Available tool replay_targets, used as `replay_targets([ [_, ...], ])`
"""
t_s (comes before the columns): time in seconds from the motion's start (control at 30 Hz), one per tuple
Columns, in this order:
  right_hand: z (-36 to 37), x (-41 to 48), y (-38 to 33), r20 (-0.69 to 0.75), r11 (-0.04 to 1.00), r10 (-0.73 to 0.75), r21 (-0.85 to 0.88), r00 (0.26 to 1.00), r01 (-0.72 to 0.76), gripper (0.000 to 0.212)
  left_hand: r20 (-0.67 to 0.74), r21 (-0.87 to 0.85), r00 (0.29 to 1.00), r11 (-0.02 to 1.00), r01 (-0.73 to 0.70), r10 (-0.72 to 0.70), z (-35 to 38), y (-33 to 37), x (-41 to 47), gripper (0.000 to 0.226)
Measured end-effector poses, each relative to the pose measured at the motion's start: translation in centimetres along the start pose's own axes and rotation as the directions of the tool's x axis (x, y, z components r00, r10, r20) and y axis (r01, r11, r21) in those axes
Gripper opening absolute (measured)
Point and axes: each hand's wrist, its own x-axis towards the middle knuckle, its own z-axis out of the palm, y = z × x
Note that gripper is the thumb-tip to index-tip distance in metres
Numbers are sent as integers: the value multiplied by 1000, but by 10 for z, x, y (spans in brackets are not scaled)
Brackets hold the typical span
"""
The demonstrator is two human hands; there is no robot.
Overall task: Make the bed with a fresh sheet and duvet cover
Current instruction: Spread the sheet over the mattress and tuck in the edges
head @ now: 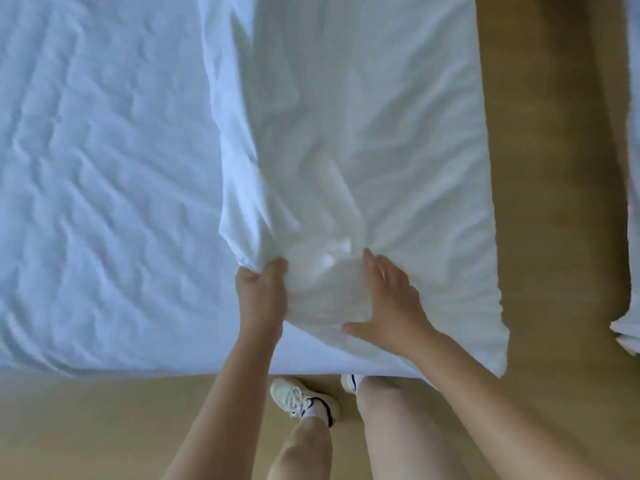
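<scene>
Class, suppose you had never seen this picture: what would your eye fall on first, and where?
First, the two bare hands low in the middle: the left hand grips a bunched fold of the white cover, while the right hand lies flat on it. Next, the wrinkled sheet fills the left of the view, and a white shoe stands on the tan floor below.
</scene>
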Motion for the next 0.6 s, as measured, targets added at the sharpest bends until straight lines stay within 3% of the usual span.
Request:
replay_targets([
  [0.03, 3, 5, -27, -10, 995, -98, 20, 995, 99, 125, 16, 41, 1000, 999, 2, -2, -7, -4, -6, 22],
  [0.1, 15, 19, -68, -114, 977, -204, 32, 972, 209, 117, 54, 135, 998, 991, 11, -18, -13, -9, -10, 20],
  [0.2, 20, 47, -92, -426, 961, -236, 34, 873, 276, 64, 242, 219, 970, 972, -85, 30, -19, 6, 8, 16],
  [0.27, 13, 58, -90, -490, 949, -258, 35, 833, 314, 43, 375, 74, 927, 997, -40, 9, -18, 32, 38, 24],
  [0.37, 0, 64, -88, -482, 930, -309, 25, 820, 366, 41, 468, -255, 870, 919, 301, -155, -3, 70, 105, 45],
  [0.43, -3, 61, -85, -465, 934, -319, -7, 826, 358, 42, 452, -281, 851, 863, 419, -266, 14, 89, 150, 43],
  [0.6, -1, 67, -87, -451, 935, -299, 37, 841, 353, 39, 180, -119, 868, 866, 485, -462, 39, 117, 212, 32],
])
